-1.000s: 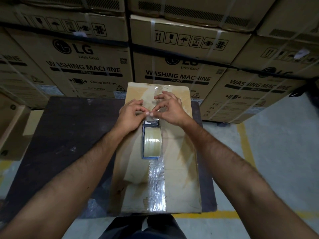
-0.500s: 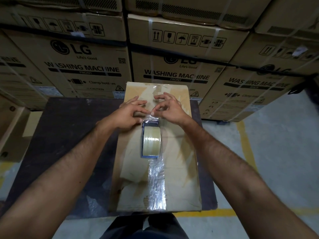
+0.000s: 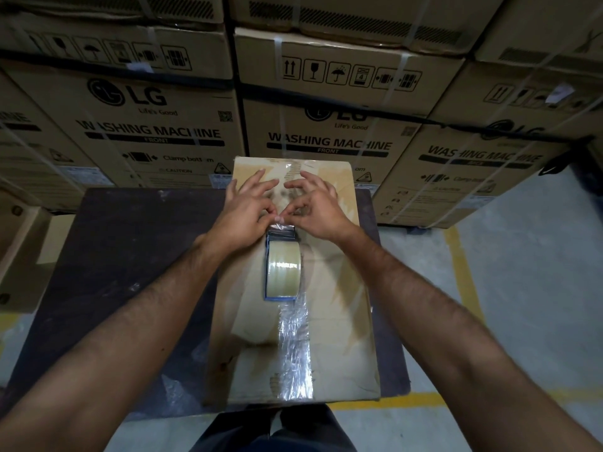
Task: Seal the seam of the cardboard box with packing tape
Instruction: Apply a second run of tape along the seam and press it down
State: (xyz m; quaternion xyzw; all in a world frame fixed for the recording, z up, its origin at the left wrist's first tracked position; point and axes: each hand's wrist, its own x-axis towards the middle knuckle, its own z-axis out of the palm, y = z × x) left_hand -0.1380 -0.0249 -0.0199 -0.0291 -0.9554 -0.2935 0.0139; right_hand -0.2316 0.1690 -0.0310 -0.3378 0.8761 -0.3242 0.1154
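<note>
A flat cardboard box [image 3: 342, 321] lies lengthwise on a dark table [image 3: 130, 256]. Shiny clear tape [image 3: 295, 347] covers the near half of its middle seam. A blue tape dispenser [image 3: 282, 269] with a yellowish roll rests on the seam at mid-box. Just beyond it, my left hand [image 3: 244, 216] and my right hand [image 3: 316, 213] meet, thumbs and forefingers pinching the loose tape end [image 3: 281, 225] at the dispenser's far edge. The other fingers are spread above the box. Old tape remnants show at the far end of the seam.
Stacked washing machine cartons [image 3: 326, 125] form a wall right behind the table. More cartons [image 3: 19, 256] stand at the left. Grey floor with yellow lines [image 3: 463, 288] lies to the right and near me.
Both hands stay at the dispenser's far edge, pinching the tape end. The free fingers have spread and lifted further. The dispenser has not moved.
</note>
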